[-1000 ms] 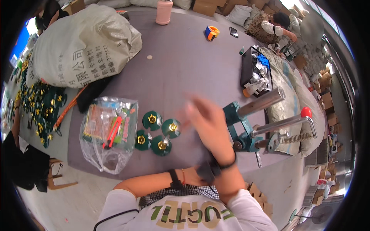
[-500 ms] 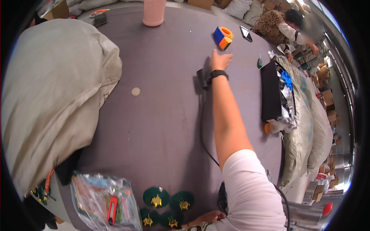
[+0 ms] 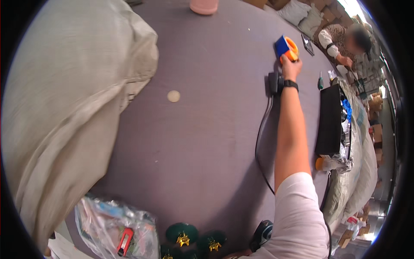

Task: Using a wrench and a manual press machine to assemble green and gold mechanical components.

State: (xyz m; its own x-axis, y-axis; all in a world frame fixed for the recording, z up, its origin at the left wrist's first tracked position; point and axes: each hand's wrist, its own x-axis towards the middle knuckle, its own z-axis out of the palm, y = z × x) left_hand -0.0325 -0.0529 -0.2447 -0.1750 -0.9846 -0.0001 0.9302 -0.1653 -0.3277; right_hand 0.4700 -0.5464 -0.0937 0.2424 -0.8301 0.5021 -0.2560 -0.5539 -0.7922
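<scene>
My right hand (image 3: 292,69), with a dark band at its wrist, is stretched far across the table. Its fingers close on the near orange end of a blue and orange tape dispenser (image 3: 282,45). Just left of that wrist lies a black plug or adapter block (image 3: 273,83) with a cable running back toward me. My left hand (image 3: 245,254) barely shows at the lower edge, its fingers hidden. Close to it are a black and teal tool (image 3: 262,235), only partly visible, and several dark green round pieces (image 3: 176,229) with gold-coloured ornaments on them.
A big grey-beige sack (image 3: 82,99) covers the left side. A red cutter (image 3: 125,241) lies on a clear plastic bag (image 3: 101,218). Right are a black box (image 3: 330,118), a green-handled screwdriver (image 3: 320,82) and a phone (image 3: 307,45). A pink container (image 3: 204,6) stands far back; another person (image 3: 340,41) works beyond.
My right hand has reached the tape dispenser and now grips its near end; before, it was just short of it. The view has shifted, and my left hand is nearly out of sight.
</scene>
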